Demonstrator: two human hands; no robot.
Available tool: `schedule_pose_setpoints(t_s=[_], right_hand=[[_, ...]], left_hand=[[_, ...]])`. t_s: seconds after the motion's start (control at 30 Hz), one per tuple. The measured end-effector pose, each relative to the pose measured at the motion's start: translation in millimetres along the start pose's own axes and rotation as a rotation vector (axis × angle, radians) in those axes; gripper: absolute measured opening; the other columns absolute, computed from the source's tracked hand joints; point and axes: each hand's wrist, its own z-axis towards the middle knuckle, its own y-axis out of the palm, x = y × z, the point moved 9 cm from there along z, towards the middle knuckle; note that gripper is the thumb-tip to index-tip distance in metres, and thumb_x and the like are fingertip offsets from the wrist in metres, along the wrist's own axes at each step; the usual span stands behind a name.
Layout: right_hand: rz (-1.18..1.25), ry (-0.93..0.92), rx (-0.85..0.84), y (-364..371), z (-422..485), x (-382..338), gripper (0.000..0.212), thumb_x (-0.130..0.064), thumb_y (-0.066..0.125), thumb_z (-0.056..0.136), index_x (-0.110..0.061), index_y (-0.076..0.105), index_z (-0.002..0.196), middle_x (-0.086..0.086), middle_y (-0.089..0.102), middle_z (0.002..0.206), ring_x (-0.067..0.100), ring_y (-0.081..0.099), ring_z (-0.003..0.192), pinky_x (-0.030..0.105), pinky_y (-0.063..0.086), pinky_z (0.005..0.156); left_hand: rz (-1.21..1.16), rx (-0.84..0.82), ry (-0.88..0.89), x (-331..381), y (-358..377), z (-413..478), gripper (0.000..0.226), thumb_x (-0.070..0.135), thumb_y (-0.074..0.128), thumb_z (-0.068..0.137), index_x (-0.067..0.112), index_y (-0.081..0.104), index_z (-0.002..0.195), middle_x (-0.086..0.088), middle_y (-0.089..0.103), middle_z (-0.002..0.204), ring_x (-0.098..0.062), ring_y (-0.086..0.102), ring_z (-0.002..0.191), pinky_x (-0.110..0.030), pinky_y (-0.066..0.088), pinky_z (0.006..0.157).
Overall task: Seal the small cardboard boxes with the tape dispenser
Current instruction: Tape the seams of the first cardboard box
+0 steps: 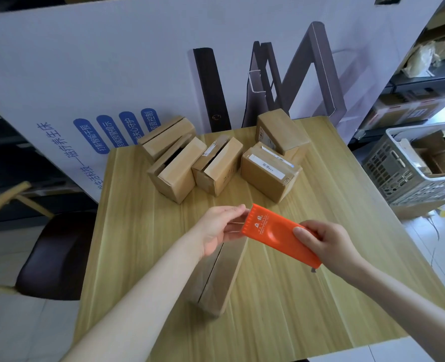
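- The tape dispenser (281, 233) is a flat, smooth orange plastic shell with white lettering, a shallow thumb dimple and a ribbed front lip. It is held in the air above the middle of the table, front end pointing left and away.
- The right hand (328, 244) wraps the dispenser's rear end, thumb on top. This looks like a working grip that leaves the front free to lay tape.
- The left hand (221, 228) pinches at the front lip between thumb and fingertips, probably drawing out the free end of the tape. The tape itself is too thin and pale to make out for certain.
- The nearest cardboard box (221, 278) lies on the table directly under both hands. It is long, plain brown and matte, with a seam running along its top, so it is probably the one about to be sealed. It is blurred.
- Three open boxes (175, 173) sit at the table's far left with flaps gaping, apparently waiting their turn.
- Two labelled boxes (268, 176) sit far right, one leaning on the other, with white stickers and glossy strips across them.
- The table (294, 309) has a pale wood-grain laminate top.
- Behind it stands a large white printed cardboard panel (85, 61). A dark-seated chair (51, 257) is at left and a grey perforated plastic crate (412, 173) at right.
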Motion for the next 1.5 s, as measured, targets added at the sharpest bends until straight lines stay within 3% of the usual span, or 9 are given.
schedule_pose_setpoints(t_s=[0.23,0.37,0.53,0.7,0.83,0.93,1.13,1.23,1.5], right_hand=[[0.000,-0.060,-0.042,3,-3,-13,0.021,-0.025,0.064,0.093,-0.027,0.071,0.073,0.005,0.065,0.056,0.025,0.060,0.038,0.029,0.048,0.035],[0.008,-0.077,-0.056,3,-4,-18,0.022,-0.026,0.064,0.092,-0.033,0.072,0.073,0.003,0.066,0.057,0.023,0.061,0.038,0.027,0.048,0.035],[-0.057,-0.087,-0.031,3,-4,-19,0.021,-0.028,0.064,0.093,-0.034,0.070,0.073,0.004,0.065,0.059,0.023,0.060,0.039,0.035,0.051,0.038],[-0.019,-0.085,-0.056,1,-4,-20,0.021,-0.030,0.061,0.094,-0.036,0.071,0.076,-0.001,0.066,0.059,0.022,0.062,0.041,0.031,0.051,0.039],[0.057,-0.079,-0.092,3,-6,-24,0.019,-0.045,0.059,0.083,-0.033,0.072,0.077,0.000,0.066,0.059,0.023,0.062,0.042,0.031,0.051,0.040],[0.076,-0.093,-0.111,6,-7,-26,0.022,-0.045,0.058,0.083,-0.029,0.072,0.081,0.001,0.066,0.060,0.024,0.063,0.044,0.032,0.052,0.041],[0.004,-0.102,-0.123,15,-7,-28,0.016,-0.042,0.060,0.085,-0.030,0.070,0.083,0.001,0.067,0.064,0.022,0.063,0.043,0.030,0.052,0.043],[-0.006,-0.098,-0.096,14,-5,-31,0.020,-0.047,0.060,0.084,-0.030,0.070,0.084,0.004,0.067,0.065,0.026,0.064,0.043,0.037,0.054,0.045],[-0.156,-0.082,-0.093,20,3,-34,0.016,-0.033,0.061,0.094,-0.022,0.070,0.086,0.006,0.067,0.065,0.023,0.064,0.044,0.046,0.055,0.053]], left_hand=[[-0.055,-0.017,-0.004,0,-3,-10,0.032,0.023,0.072,0.070,0.009,0.069,0.099,-0.003,0.074,0.079,-0.011,0.070,0.067,-0.022,0.055,0.058],[-0.087,-0.010,-0.008,-2,-4,-13,0.032,0.025,0.072,0.068,0.010,0.070,0.097,-0.002,0.074,0.079,-0.010,0.070,0.066,-0.022,0.056,0.057],[0.046,0.100,0.107,4,-10,-13,0.014,0.016,0.068,0.085,0.008,0.072,0.096,-0.005,0.074,0.083,-0.015,0.070,0.075,-0.028,0.058,0.071],[0.006,0.022,0.096,9,-6,-19,0.030,0.024,0.070,0.079,0.007,0.071,0.103,-0.008,0.073,0.091,-0.017,0.069,0.080,-0.031,0.057,0.083],[-0.091,0.008,0.006,0,-8,-19,0.015,0.018,0.065,0.083,0.010,0.072,0.095,-0.005,0.074,0.083,-0.013,0.070,0.072,-0.025,0.059,0.070],[-0.160,0.034,-0.035,-5,-10,-19,0.012,0.019,0.063,0.088,0.011,0.072,0.091,-0.003,0.073,0.076,-0.011,0.069,0.065,-0.023,0.058,0.061],[0.071,0.315,0.111,3,-28,-16,0.007,0.013,0.073,0.083,0.015,0.072,0.076,0.001,0.072,0.065,-0.009,0.064,0.056,-0.020,0.053,0.053],[0.144,0.442,0.152,10,-40,-16,0.006,0.015,0.075,0.081,0.017,0.075,0.076,0.004,0.074,0.071,-0.005,0.063,0.058,-0.017,0.047,0.054],[0.210,0.478,0.158,18,-50,-10,0.013,0.008,0.076,0.079,0.016,0.075,0.070,0.002,0.073,0.066,-0.006,0.063,0.053,-0.016,0.044,0.045]])
